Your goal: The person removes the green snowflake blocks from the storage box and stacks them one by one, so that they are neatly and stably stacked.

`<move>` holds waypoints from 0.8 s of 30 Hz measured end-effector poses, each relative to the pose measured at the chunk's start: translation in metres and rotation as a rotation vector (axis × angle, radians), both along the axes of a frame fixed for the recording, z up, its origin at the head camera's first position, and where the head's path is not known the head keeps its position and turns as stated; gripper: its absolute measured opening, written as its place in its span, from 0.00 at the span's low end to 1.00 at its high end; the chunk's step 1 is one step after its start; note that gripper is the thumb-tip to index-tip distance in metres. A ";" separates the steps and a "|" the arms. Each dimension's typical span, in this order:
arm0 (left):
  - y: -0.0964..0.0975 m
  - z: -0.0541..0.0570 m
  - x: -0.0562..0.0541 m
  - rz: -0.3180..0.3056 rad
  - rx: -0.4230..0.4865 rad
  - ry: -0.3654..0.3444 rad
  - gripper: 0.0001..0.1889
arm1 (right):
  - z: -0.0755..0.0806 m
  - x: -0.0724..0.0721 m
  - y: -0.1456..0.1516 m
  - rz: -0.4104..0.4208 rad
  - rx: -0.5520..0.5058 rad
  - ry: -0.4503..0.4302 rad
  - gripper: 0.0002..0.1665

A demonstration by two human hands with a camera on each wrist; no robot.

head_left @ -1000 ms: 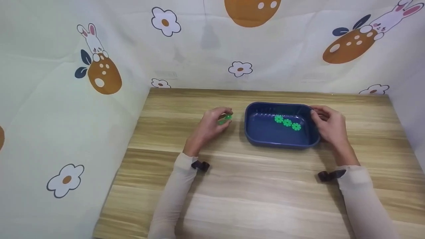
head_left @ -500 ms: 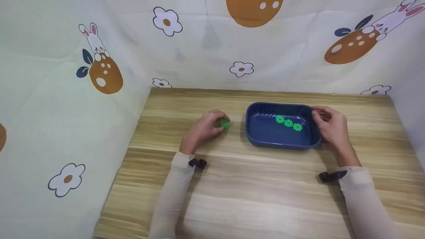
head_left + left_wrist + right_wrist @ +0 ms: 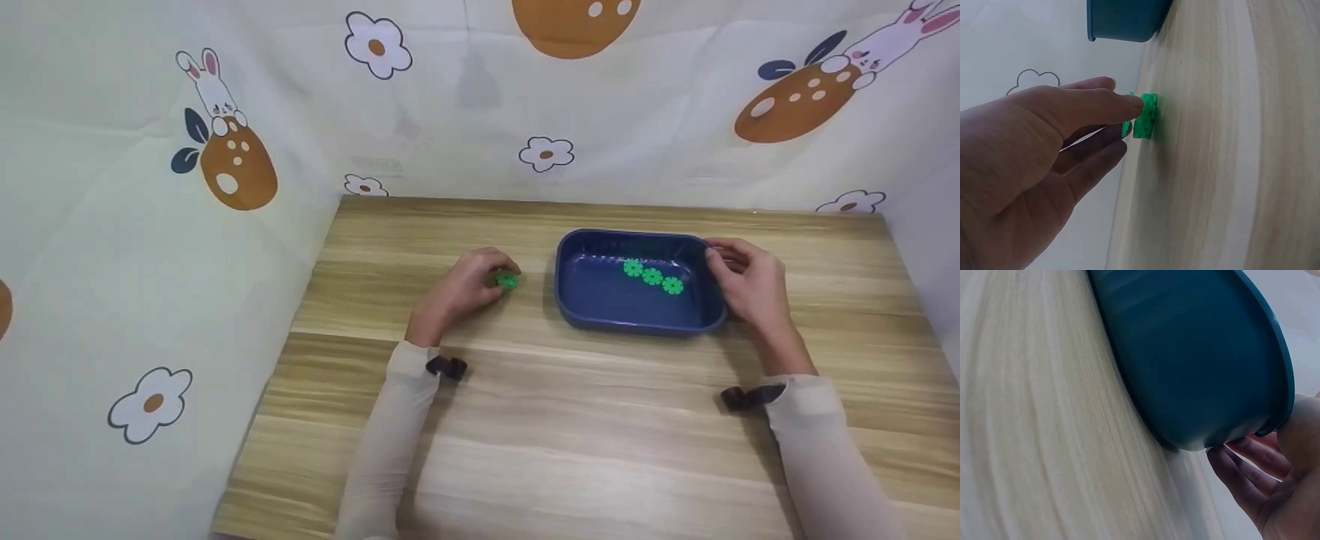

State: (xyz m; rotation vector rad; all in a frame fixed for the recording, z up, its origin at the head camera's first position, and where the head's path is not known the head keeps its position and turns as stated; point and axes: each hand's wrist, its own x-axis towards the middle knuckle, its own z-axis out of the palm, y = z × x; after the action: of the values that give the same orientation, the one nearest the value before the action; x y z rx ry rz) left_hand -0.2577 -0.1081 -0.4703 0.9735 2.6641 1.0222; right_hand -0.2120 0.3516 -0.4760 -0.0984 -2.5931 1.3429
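Observation:
My left hand is low over the table, left of the box, pinching a thin green notched disc between thumb and fingers. Just under it, a short stack of green notched discs rests on the wood; how many it holds is hard to tell. The fingers partly cover both in the head view. My right hand grips the right end of a dark blue box, thumb over the rim and fingers against the outside. Inside the box three green notched discs lie in a slanting row.
The wood-grain table is bounded at the back and left by a pale curtain printed with flowers and rabbits. Dark wrist bands sit on both sleeves.
My left hand has come down slightly and to the left, bringing its disc closer to the stack, and has barely moved over the last half second. My right hand stays on the box.

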 end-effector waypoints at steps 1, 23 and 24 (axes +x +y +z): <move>0.000 0.000 0.000 -0.005 0.000 -0.001 0.16 | 0.000 0.000 0.000 -0.001 -0.002 0.002 0.22; 0.002 -0.007 -0.002 -0.011 -0.005 -0.031 0.17 | -0.002 -0.001 0.000 -0.013 -0.005 -0.010 0.21; 0.002 -0.007 -0.001 -0.008 -0.003 -0.035 0.16 | -0.002 -0.001 0.000 -0.011 -0.004 -0.009 0.22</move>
State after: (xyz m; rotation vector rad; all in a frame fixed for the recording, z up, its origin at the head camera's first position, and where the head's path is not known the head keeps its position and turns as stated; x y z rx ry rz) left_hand -0.2592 -0.1061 -0.4776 0.9562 2.6299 1.0244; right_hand -0.2133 0.3521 -0.4781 -0.1198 -2.5940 1.3465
